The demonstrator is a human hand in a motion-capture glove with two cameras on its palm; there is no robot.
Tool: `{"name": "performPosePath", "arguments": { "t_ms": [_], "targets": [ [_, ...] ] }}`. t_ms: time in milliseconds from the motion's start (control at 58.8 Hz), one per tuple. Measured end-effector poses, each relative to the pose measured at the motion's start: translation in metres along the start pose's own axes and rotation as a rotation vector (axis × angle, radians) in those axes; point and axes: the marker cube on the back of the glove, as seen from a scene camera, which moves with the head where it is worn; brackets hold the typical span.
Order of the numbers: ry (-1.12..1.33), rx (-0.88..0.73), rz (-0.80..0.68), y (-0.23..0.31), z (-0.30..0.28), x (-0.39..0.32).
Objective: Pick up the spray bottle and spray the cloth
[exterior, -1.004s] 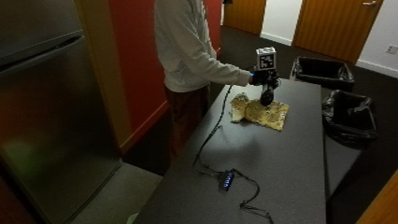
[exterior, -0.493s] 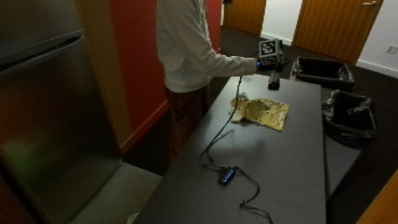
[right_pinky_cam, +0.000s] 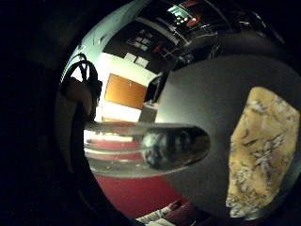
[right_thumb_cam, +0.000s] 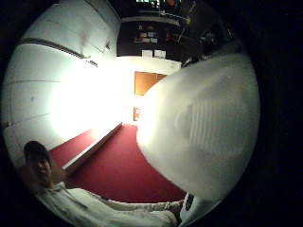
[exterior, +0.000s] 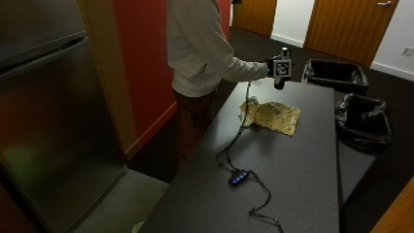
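Up from the cloth (exterior: 274,116) went the right hand (exterior: 277,68) since a second ago; then it was low, right at the cloth, and now it is in the air above the far end of the counter (exterior: 291,165). Its fingers are curled round the bottle (exterior: 279,83), which it holds off the counter. Only the dark lower part of the bottle shows below the hand in the outside view (the rest is hidden by the hand). From the palm, the bottle (right_pinky_cam: 155,148) looks clear and see-through on the little finger side, and its white top (right_thumb_cam: 203,127), with small ridges on it, fills much of the thumb side view.

The cloth is yellow with a pale flower print. It lies crumpled on the dark grey counter, under and a bit nearer than the hand, not touching the bottle. A black cable (exterior: 236,141) runs along the counter past the cloth. Two black bins (exterior: 362,116) stand beside the counter.
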Motion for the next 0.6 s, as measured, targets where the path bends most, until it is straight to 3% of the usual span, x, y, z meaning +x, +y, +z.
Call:
{"name": "performPosePath", "arguments": {
  "t_ms": [136,238,306,391,595],
  "targets": [
    [0.013,-0.007,0.021,0.000,0.042,0.028],
    [0.059,0.436,0.016,-0.057,0.010,0.047],
    [-0.016,0.340,-0.010,-0.043,-0.009,0.046],
    [-0.169,0.492,-0.004,-0.067,-0.005,0.038],
    [-0.051,0.636,0.002,-0.110,0.010,0.063]
  ]
}}
